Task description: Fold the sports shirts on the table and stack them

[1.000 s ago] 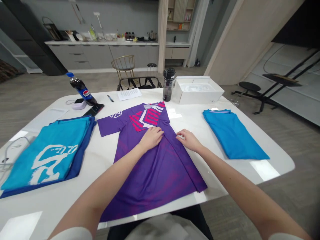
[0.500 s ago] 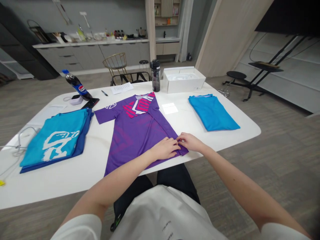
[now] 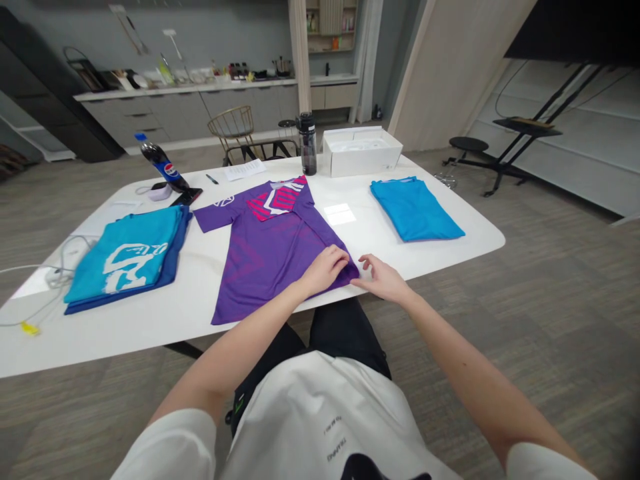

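A purple shirt (image 3: 265,260) with a pink and white pattern at the collar lies on the white table, its right side folded inward. My left hand (image 3: 326,268) rests on the shirt's lower right part, fingers bent together; whether cloth is pinched under them is hidden. At the shirt's lower right corner is my right hand (image 3: 380,277), thumb and fingers apart, the thumb tip close to the cloth edge. A folded blue shirt (image 3: 415,209) lies to the right. On the left is a stack of folded shirts (image 3: 133,250), teal with white print over dark blue.
Along the back of the white table (image 3: 165,328) stand a cola bottle (image 3: 163,162), a dark drinking bottle (image 3: 308,147) and an open white box (image 3: 361,152). A phone, papers, a pen and cables also lie there. A white card (image 3: 340,214) is beside the purple shirt.
My right hand has opened its fingers and parted slightly from my left hand. The shirt's lower right corner is now tucked further in. The view has shifted a little.
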`<action>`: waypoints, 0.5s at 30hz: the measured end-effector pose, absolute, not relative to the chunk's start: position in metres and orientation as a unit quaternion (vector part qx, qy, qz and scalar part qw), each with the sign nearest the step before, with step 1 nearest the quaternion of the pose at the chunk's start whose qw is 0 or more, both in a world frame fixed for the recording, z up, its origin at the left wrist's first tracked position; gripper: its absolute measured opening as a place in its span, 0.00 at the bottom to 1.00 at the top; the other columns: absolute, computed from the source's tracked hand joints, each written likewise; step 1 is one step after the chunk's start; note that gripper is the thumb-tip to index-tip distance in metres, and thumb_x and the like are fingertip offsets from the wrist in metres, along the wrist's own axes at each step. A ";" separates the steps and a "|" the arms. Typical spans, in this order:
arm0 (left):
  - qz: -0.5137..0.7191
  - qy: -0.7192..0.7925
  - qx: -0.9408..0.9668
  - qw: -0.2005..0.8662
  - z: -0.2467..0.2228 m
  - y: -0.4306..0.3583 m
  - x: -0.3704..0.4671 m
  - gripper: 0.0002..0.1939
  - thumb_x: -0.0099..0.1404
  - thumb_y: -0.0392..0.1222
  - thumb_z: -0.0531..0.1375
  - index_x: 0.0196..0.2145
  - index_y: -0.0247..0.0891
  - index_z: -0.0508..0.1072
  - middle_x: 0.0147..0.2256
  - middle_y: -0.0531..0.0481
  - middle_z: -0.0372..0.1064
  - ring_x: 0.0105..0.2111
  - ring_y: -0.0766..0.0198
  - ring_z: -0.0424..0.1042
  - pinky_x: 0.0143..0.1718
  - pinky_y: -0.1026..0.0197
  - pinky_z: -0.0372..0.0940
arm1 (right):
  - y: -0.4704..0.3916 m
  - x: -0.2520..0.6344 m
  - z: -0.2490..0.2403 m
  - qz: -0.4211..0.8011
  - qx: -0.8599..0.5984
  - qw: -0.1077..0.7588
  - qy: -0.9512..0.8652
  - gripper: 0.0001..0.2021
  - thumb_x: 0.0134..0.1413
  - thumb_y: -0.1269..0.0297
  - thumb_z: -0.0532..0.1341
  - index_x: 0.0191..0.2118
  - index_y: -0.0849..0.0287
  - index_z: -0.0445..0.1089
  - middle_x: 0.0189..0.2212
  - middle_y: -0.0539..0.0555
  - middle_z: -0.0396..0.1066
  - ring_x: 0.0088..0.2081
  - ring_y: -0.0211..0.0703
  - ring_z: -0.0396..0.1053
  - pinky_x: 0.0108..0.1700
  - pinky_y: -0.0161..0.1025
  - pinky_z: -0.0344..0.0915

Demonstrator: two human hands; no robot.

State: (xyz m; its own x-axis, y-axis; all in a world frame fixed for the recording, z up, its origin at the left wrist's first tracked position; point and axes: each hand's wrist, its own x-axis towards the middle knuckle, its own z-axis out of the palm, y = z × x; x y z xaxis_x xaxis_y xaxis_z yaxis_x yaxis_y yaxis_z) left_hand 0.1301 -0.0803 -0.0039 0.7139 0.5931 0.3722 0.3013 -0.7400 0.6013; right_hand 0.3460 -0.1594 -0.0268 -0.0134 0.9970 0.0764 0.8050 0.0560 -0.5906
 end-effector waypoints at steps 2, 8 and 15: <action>0.315 0.256 0.871 0.278 0.005 -0.082 0.119 0.08 0.76 0.39 0.51 0.41 0.40 0.70 0.41 0.47 0.67 0.44 0.60 0.68 0.49 0.57 0.65 | -0.160 0.324 -0.029 0.145 -0.698 0.243 -0.658 0.23 0.54 0.50 0.67 0.52 0.53 0.66 0.37 0.50 0.74 0.30 0.42 0.69 0.33 0.37 0.62; 0.265 0.279 0.908 0.165 0.014 -0.092 0.063 0.08 0.76 0.40 0.52 0.43 0.41 0.71 0.42 0.47 0.68 0.44 0.58 0.67 0.48 0.55 0.63 | -0.166 0.292 -0.028 0.059 -0.651 0.243 -0.716 0.10 0.60 0.72 0.57 0.45 0.54 0.69 0.42 0.55 0.73 0.43 0.48 0.72 0.41 0.40 0.64; 0.127 0.276 0.952 0.033 -0.007 -0.120 0.036 0.11 0.74 0.37 0.52 0.49 0.40 0.72 0.49 0.43 0.70 0.48 0.55 0.67 0.48 0.52 0.59 | -0.178 0.302 -0.040 0.017 -0.573 0.206 -0.793 0.16 0.61 0.75 0.54 0.49 0.58 0.75 0.43 0.57 0.70 0.44 0.48 0.69 0.49 0.43 0.65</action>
